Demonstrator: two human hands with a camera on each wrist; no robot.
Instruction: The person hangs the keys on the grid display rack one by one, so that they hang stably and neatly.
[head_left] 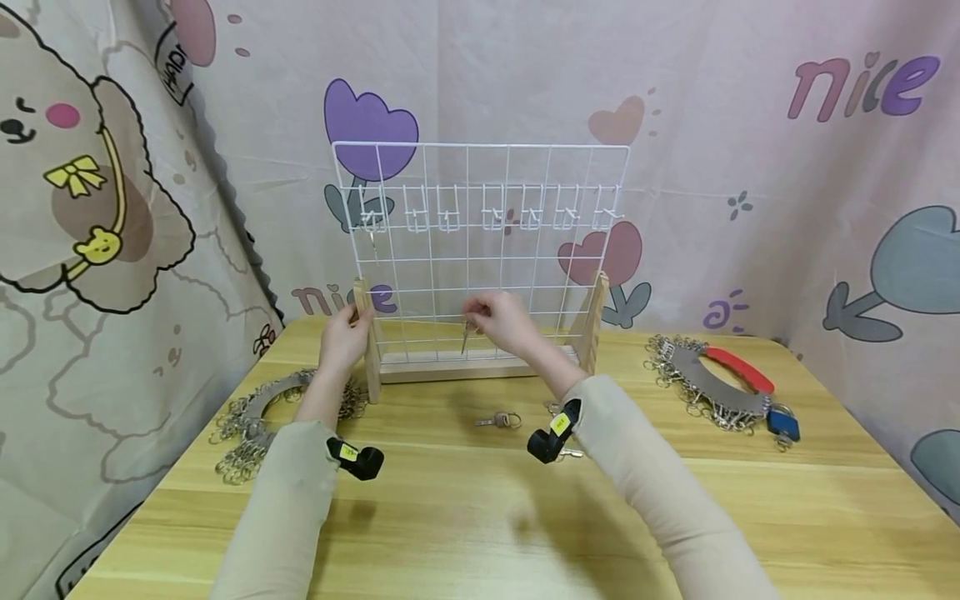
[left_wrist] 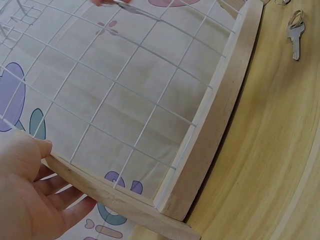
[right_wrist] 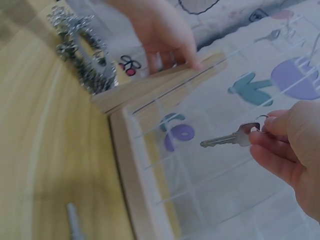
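Note:
A white wire grid rack [head_left: 487, 287] stands upright on a wooden base. My left hand [head_left: 346, 337] grips its left wooden post [left_wrist: 100, 190], thumb in front and fingers behind. In front of the lower grid, my right hand [head_left: 501, 319] pinches a silver key [right_wrist: 225, 140] by its ring, the blade hanging down in the head view. A row of white hooks [head_left: 492, 218] crosses the upper grid, and another key [head_left: 372, 240] hangs from the leftmost one. On the table before the rack lies a key with a ring [head_left: 495, 420]; more keys [head_left: 572, 452] lie partly behind my right wrist.
At left on the wooden table [head_left: 420, 517] lies a grey curved holder [head_left: 258, 412] crowded with metal rings, partly behind my left arm. A similar holder with a red handle [head_left: 738, 369] and a blue padlock [head_left: 783, 423] lies at right. Printed cloth [head_left: 712, 167] hangs behind.

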